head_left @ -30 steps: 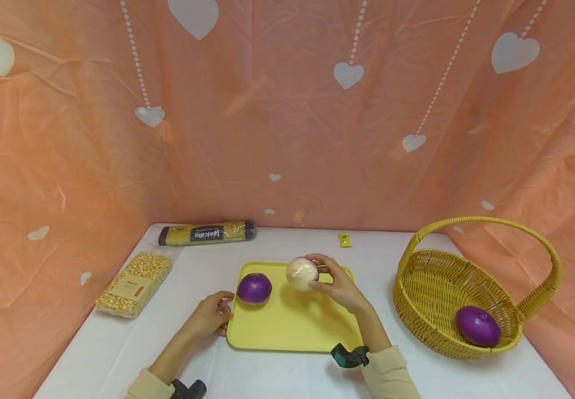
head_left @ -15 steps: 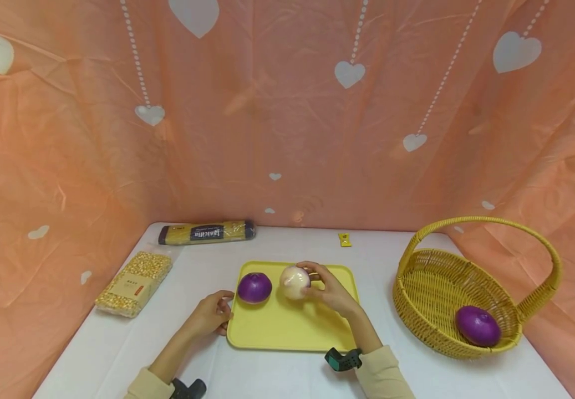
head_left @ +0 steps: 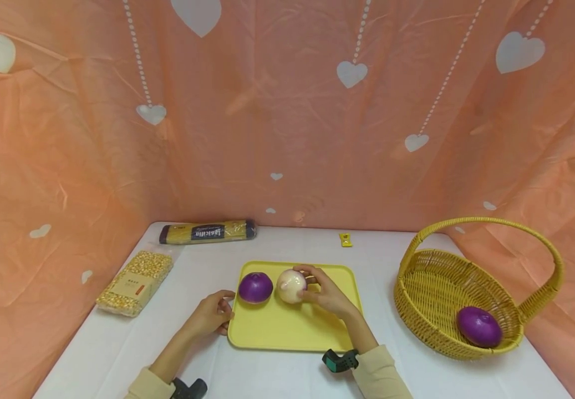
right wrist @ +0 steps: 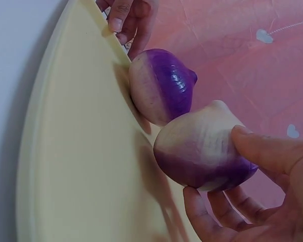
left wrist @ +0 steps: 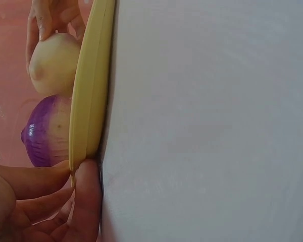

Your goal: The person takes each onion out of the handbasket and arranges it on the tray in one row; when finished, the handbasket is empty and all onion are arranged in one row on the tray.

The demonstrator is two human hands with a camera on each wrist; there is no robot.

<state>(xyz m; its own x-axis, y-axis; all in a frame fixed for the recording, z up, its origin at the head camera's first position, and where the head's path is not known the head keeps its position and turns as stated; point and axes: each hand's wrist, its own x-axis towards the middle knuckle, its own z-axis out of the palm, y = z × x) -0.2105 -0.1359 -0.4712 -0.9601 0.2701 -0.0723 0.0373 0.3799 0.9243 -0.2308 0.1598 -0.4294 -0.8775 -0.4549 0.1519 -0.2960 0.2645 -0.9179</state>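
My right hand [head_left: 324,292] holds a purple-and-white turnip [head_left: 289,286], white end up, between the thumb and curled fingers. In the right wrist view this turnip [right wrist: 204,146] is close over the yellow tray [head_left: 287,332], its shadow falling on the tray. Another turnip [head_left: 255,287], purple end up, sits on the tray's left side, right beside the held one. At the tray's left edge, my left hand [head_left: 208,316] pinches the rim; the left wrist view shows its fingertips [left wrist: 88,176] on both sides of that rim.
To the right stands a yellow wicker basket [head_left: 417,321] with a tall handle and a third purple turnip [head_left: 479,326] inside. A bag of corn kernels [head_left: 137,282] lies at the left, a spaghetti pack [head_left: 207,231] at the back. A small yellow packet [head_left: 345,240] is behind the tray.
My right hand has carried its turnip leftward and slightly lower, closer to the turnip on the tray. The left hand has stayed at the tray's edge.
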